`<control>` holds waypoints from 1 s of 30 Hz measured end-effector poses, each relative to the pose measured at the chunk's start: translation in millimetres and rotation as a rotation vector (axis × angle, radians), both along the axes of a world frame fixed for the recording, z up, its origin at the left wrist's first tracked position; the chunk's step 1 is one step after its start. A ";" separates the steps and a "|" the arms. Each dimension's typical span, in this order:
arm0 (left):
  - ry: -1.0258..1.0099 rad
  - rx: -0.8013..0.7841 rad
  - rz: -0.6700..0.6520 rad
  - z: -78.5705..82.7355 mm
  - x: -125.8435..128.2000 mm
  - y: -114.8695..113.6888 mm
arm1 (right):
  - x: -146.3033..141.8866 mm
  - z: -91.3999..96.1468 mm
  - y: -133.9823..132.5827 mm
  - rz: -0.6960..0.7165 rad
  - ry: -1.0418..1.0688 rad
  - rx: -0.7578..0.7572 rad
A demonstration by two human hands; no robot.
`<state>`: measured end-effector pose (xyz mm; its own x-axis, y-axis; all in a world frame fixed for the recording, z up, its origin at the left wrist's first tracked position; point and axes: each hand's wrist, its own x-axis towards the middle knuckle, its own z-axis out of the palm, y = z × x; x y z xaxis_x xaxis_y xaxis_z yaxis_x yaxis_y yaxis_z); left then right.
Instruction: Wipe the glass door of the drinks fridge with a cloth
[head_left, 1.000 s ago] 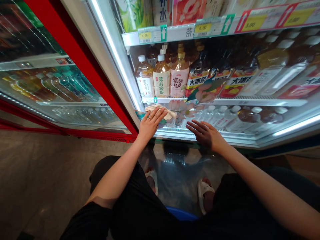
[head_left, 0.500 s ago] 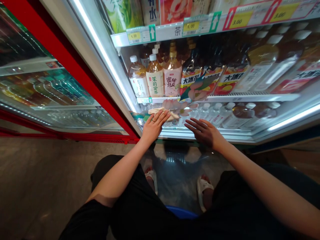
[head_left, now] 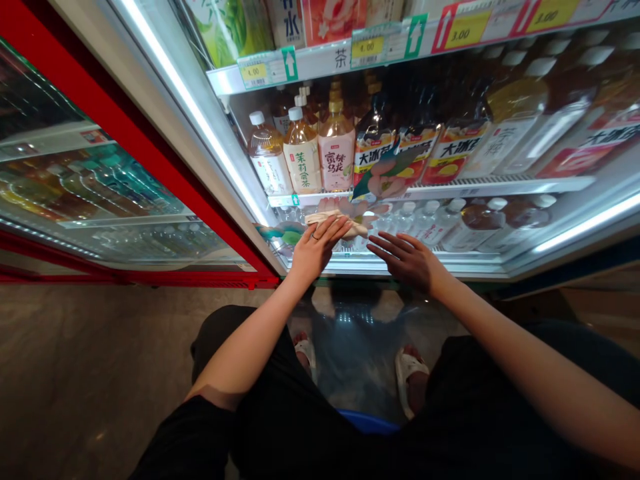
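My left hand (head_left: 319,245) presses a folded cream cloth (head_left: 320,216) against the lower part of a glass fridge door (head_left: 425,268). Its fingers lie extended over the cloth, with a ring on one of them. To the right of the cloth, my right hand (head_left: 411,261) is held with its fingers stretched out and nothing in it. Whether its fingertips touch the glass I cannot tell. Printed flowers and leaves (head_left: 383,175) decorate the pane just above my hands.
Behind the glass, bottled drinks (head_left: 337,157) line shelves with price tags (head_left: 367,47). On the left is a red-framed fridge (head_left: 235,243) holding more bottles. Below me, a blue object (head_left: 367,421) shows between my legs, near my sandals (head_left: 411,370) on the shiny floor.
My left hand has slid the cloth a little to the right along the glass, closer to my right hand. The right hand has barely moved. The view has shifted slightly.
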<state>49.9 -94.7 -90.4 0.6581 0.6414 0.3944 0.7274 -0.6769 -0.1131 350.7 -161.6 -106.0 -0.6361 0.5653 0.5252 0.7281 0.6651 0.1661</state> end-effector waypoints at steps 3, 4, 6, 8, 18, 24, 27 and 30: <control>0.044 -0.027 -0.048 -12.6 10.5 1.8 | 2.4 -2.9 0.3 -0.010 -0.012 0.037; 0.068 -0.046 -0.080 -16.1 14.7 2.6 | 3.4 -3.8 0.2 -0.014 -0.012 0.041; 0.104 -0.071 -0.135 -18.6 22.3 4.2 | 6.0 -4.8 -0.3 -0.021 -0.009 0.038; 0.104 -0.065 -0.152 -14.2 27.5 5.6 | 9.4 -4.9 -1.2 -0.027 -0.001 0.031; 0.058 -0.043 -0.096 4.3 38.9 2.9 | 33.0 -6.2 -13.7 -0.083 0.009 0.007; 0.046 -0.042 -0.112 4.8 42.4 2.4 | 48.4 -9.7 -22.6 -0.113 0.030 -0.063; -0.005 0.017 -0.077 7.1 42.2 2.4 | 52.9 -7.1 -25.3 -0.142 0.033 -0.034; 0.005 0.034 -0.089 1.9 45.3 2.1 | 55.1 -3.4 -27.3 -0.159 0.048 -0.016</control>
